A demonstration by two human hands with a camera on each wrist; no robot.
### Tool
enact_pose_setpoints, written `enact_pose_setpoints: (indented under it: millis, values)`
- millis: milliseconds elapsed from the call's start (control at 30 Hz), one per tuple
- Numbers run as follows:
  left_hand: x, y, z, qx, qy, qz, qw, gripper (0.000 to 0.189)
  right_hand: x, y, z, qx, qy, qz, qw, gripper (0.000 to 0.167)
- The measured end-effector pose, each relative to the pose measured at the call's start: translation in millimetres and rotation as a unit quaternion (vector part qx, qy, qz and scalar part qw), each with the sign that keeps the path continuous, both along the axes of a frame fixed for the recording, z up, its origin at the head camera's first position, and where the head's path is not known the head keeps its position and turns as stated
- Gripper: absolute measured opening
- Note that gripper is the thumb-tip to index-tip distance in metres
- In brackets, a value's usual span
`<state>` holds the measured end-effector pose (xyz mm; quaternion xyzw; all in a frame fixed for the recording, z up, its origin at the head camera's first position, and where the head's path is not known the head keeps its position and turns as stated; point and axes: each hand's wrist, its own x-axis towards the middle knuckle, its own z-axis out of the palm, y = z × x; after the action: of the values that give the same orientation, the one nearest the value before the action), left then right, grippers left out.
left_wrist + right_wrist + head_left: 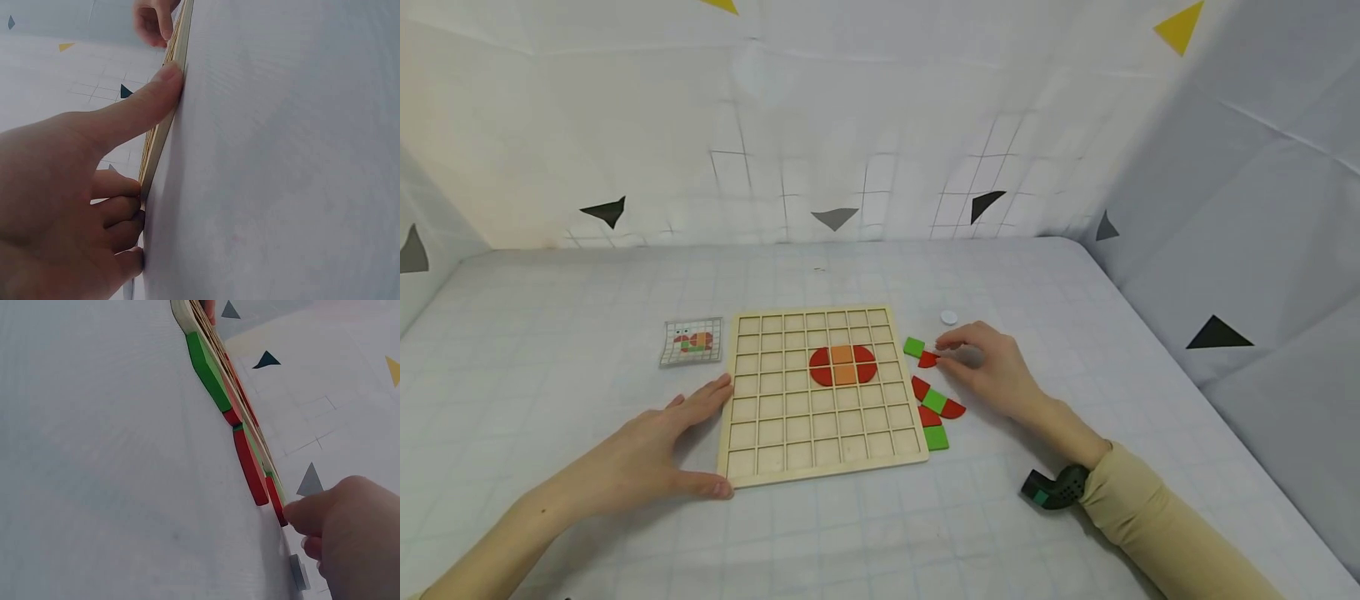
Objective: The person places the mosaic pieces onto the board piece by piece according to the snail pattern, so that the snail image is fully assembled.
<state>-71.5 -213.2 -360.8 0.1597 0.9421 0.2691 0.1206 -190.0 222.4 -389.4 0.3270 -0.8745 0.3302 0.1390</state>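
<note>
A square wooden grid board (816,470) lies on the table, with orange squares (843,364) and red quarter-circle pieces (822,367) forming a rounded shape in its cells. My left hand (662,450) rests along the board's left edge, thumb (159,87) at the near corner and fingertips against the side. Right of the board, my right hand (988,367) has its thumb at the outer end of a red quarter-circle piece (927,360). Its index finger is bent, with a gap between it and the thumb. That red piece lies beside a green square (913,347).
Nearer along the board's right edge lie other red pieces (953,409) and green squares (936,437). A white disc (949,317) sits beyond my right hand. Left of the board is a small pattern card (692,342). A dark device (1054,488) is on my right wrist.
</note>
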Motion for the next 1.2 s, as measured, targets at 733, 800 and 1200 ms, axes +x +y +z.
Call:
enact_pose_setpoints:
  millis: [733,800,1200]
  values:
    - [-1.6,2.6,0.5,0.003,0.007,-0.009,0.9999,0.117,-15.7,-26,8.8,0.047,-0.032,-0.124,0.9907,0.029]
    - [-2.3,3.2,-0.2,0.004,0.011,-0.012,0.9999,0.117,-18.2,-27,8.3,0.048,-0.038,-0.130,0.9896,0.030]
    - [-1.1,2.0,1.4,0.005,0.003,-0.007,1.0000,0.119,-24.9,-31,2.5,0.021,-0.030,-0.125,0.9915,0.021]
